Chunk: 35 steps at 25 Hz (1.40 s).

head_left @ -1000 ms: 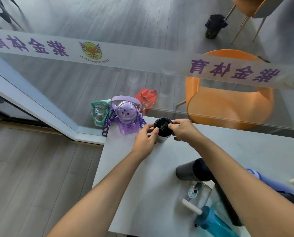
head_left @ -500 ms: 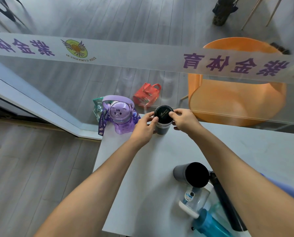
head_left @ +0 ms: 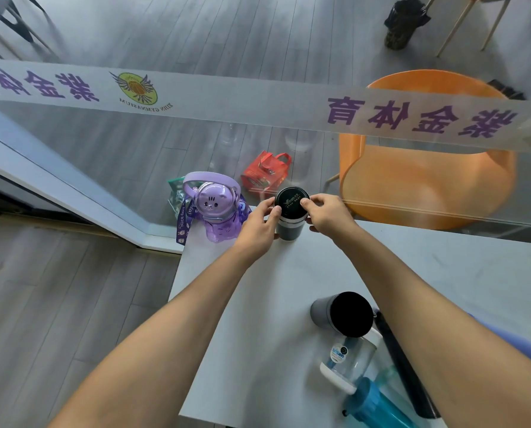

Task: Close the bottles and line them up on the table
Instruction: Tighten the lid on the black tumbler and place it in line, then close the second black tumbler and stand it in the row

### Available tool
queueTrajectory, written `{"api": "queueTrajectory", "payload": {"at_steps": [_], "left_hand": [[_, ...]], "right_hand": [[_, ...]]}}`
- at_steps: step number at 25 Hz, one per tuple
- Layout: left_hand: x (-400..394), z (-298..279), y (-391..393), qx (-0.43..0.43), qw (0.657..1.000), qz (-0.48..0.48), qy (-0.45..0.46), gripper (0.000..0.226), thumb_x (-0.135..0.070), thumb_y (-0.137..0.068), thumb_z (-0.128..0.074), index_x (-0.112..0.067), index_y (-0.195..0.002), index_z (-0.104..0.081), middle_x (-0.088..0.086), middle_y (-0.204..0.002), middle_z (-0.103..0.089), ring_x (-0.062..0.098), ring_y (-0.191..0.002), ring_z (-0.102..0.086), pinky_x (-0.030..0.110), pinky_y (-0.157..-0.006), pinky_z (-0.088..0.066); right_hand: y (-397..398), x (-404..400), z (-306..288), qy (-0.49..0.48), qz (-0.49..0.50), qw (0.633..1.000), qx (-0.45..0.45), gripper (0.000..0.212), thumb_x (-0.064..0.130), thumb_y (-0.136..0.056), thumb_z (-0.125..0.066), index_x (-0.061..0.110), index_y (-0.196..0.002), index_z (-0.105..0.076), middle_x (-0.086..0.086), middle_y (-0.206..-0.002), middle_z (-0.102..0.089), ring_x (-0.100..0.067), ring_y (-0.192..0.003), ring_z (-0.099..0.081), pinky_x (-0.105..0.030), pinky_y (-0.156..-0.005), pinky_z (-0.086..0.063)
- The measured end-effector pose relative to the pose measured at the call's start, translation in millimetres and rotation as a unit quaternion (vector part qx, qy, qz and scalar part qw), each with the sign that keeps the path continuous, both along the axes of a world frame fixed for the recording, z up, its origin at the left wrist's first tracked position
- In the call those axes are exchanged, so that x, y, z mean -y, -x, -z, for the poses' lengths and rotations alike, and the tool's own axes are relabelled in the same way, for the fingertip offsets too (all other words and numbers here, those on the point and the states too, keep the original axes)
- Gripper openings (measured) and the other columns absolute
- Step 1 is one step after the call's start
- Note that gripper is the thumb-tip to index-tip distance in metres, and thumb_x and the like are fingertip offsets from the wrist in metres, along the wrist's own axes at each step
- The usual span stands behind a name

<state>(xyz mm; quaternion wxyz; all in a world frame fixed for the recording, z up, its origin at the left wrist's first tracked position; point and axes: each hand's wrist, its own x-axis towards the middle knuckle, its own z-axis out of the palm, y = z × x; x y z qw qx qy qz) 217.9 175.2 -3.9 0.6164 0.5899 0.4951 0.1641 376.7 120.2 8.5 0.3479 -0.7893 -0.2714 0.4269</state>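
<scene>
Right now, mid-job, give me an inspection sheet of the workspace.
Surface: white table, bare in the middle.
Job's things: dark bottle upright at the far edge, black lid on; purple bottle beside it at the corner, closed.
Clutter: grey tumbler, clear tritan bottle and blue bottle crowded at the near right.
Grips: left hand on the bottle body, right hand on the lid.
Cables: nothing seen.
Surroundings: glass partition, orange chair, red bag on the floor.
</scene>
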Motion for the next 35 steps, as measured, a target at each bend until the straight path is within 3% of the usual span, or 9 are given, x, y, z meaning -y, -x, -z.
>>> {"api": "queueTrajectory", "payload": {"at_steps": [6,8,11,15,20,25,28,31,35], "left_hand": [[-1,-5,0,-0.012,1.0,-0.008,0.008,0.045,-0.031,-0.101,-0.049,-0.021,-0.144,-0.044,0.005,-0.129,-0.059,0.02,-0.111,-0.058,0.044,-0.087,-0.058],[8,-8,6,-0.03,0.999,-0.02,-0.018,0.046,-0.031,-0.1,-0.05,-0.019,-0.144,-0.044,0.004,-0.119,-0.06,0.022,-0.102,-0.06,0.048,-0.088,-0.058],[35,-16,18,-0.029,0.999,0.007,-0.035,0.038,-0.028,-0.101,-0.05,-0.018,-0.137,-0.051,0.004,-0.113,-0.062,0.025,-0.099,-0.063,0.047,-0.087,-0.058],[91,-21,37,-0.033,0.996,0.074,-0.047,0.033,-0.027,-0.101,-0.049,-0.019,-0.132,-0.055,0.004,-0.119,-0.063,0.021,-0.103,-0.063,0.042,-0.091,-0.056],[150,-23,48,-0.015,0.991,0.132,0.025,0.034,-0.027,-0.102,-0.046,-0.021,-0.135,-0.052,0.004,-0.124,-0.058,0.022,-0.109,-0.062,0.035,-0.088,-0.056],[175,-27,45,-0.008,0.99,0.136,0.039,0.041,-0.036,-0.102,-0.045,-0.024,-0.141,-0.047,-0.001,-0.13,-0.057,0.02,-0.113,-0.059,0.04,-0.094,-0.055],[184,-34,39,0.028,0.988,0.124,0.091,0.035,-0.044,-0.101,-0.045,-0.027,-0.13,-0.055,-0.007,-0.123,-0.062,0.014,-0.114,-0.059,0.037,-0.093,-0.054],[197,-32,21,0.021,0.996,0.069,0.055,0.037,-0.045,-0.096,-0.053,-0.027,-0.128,-0.057,-0.002,-0.123,-0.065,0.009,-0.107,-0.063,0.035,-0.09,-0.057],[204,-24,25,0.007,0.999,0.012,0.041,0.039,-0.042,-0.096,-0.055,-0.022,-0.13,-0.058,0.002,-0.124,-0.065,0.011,-0.108,-0.065,0.04,-0.093,-0.058]], "right_hand": [[-4,12,-4,-0.002,0.013,1.0,-0.017,0.061,0.06,-0.075,-0.056,0.019,-0.12,-0.065,-0.008,-0.121,-0.07,-0.03,-0.113,-0.067,-0.053,-0.1,-0.055],[-4,27,-18,-0.002,0.035,0.999,-0.011,0.051,0.052,-0.084,-0.058,0.017,-0.121,-0.065,-0.007,-0.12,-0.069,-0.028,-0.113,-0.066,-0.051,-0.1,-0.055],[-7,67,-31,-0.005,0.074,0.997,-0.02,0.024,0.031,-0.097,-0.057,0.014,-0.11,-0.066,-0.005,-0.094,-0.065,-0.024,-0.096,-0.064,-0.041,-0.09,-0.055],[-2,141,-37,-0.002,0.145,0.989,-0.024,0.025,0.024,-0.099,-0.054,0.007,-0.112,-0.067,-0.008,-0.096,-0.064,-0.023,-0.094,-0.063,-0.047,-0.095,-0.056],[39,210,-21,0.003,0.201,0.976,-0.077,0.032,0.031,-0.099,-0.053,0.006,-0.107,-0.071,-0.024,-0.104,-0.069,-0.025,-0.086,-0.064,-0.038,-0.078,-0.051],[67,232,-29,-0.01,0.172,0.978,-0.115,0.05,0.06,-0.1,-0.037,0.026,-0.129,-0.059,-0.004,-0.12,-0.063,-0.024,-0.113,-0.063,-0.045,-0.107,-0.049],[65,235,-25,-0.029,0.136,0.982,-0.131,0.049,0.064,-0.094,-0.047,0.029,-0.125,-0.061,0.001,-0.122,-0.068,-0.017,-0.113,-0.065,-0.042,-0.105,-0.05],[43,239,-18,-0.033,0.08,0.988,-0.124,0.048,0.062,-0.089,-0.06,0.028,-0.123,-0.062,0.002,-0.118,-0.072,-0.015,-0.111,-0.068,-0.043,-0.104,-0.053],[45,230,-16,-0.034,0.036,0.993,-0.108,0.06,0.069,-0.084,-0.058,0.027,-0.127,-0.062,0.001,-0.12,-0.072,-0.014,-0.111,-0.068,-0.042,-0.1,-0.056]]}}
